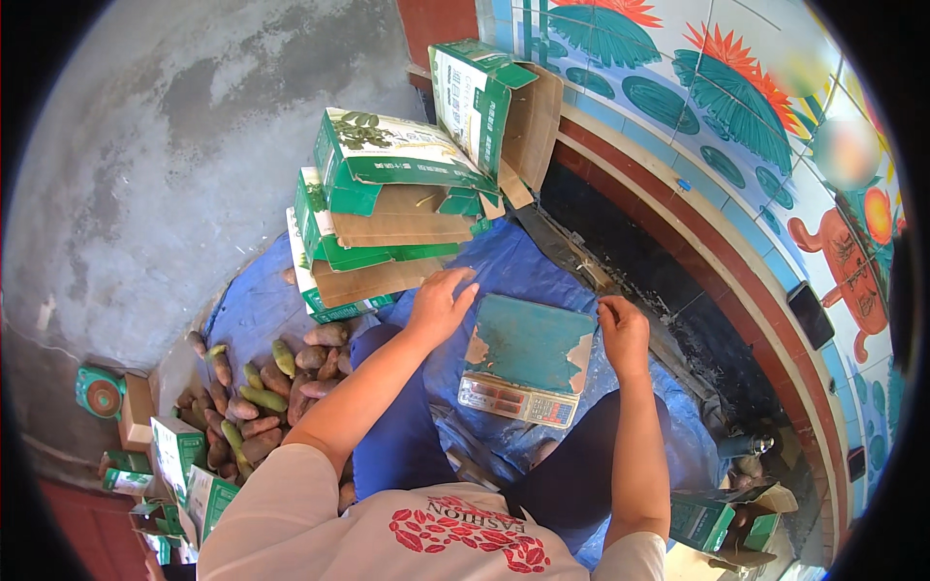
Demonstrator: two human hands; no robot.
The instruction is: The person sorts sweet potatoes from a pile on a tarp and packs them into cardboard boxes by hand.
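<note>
A flat scale (531, 347) with a worn blue-green plate and a keypad along its near edge rests on a blue tarp between my knees. My left hand (442, 307) hovers at the left of the scale, beside the lowest cartons, its thumb and fingers apart and nothing seen in them. On the scale's other side, my right hand (623, 335) is closed, fingertips curled together near the plate's far right corner. Whatever may be in those fingers is too small to make out. Several green-and-white cardboard boxes (402, 145), flaps open, are stacked beyond my left hand.
Many purple and green sweet-potato-like tubers (263, 397) lie heaped at the left on the blue tarp (250, 302). More cartons (177, 447) stand at lower left, and an open carton (705, 523) at lower right. A tiled ledge (717, 228) curves along the right, with a phone (810, 315) there.
</note>
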